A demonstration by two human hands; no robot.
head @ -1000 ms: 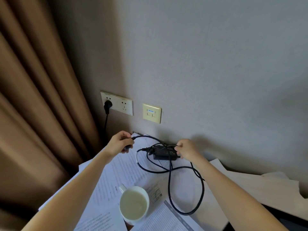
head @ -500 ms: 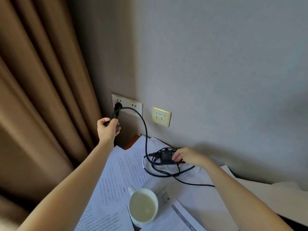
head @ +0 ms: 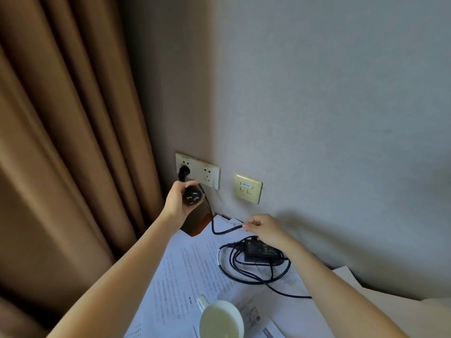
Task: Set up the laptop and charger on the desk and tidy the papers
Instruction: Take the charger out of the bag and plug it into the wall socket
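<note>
Plug held up to the wall socket, cord kept slack.

Head view: the left hand point(head: 177, 203) curls round the plug point(head: 192, 196), just below the socket point(head: 207, 175). Its pins face the camera, probably so it can be lined up with the free right outlet, since another plug point(head: 183, 172) fills the left one. The right hand point(head: 263, 228) pinches the cord point(head: 220, 231) between thumb and finger above the desk's back edge, seemingly to feed slack and stop the brick point(head: 262, 250) from dragging. The brick lies on the papers point(head: 185, 269) near that back edge, with its cable looped round it. The papers are spread unsorted, and a mug point(head: 220, 320) stands on them nearer the person. No laptop is in view.
</note>
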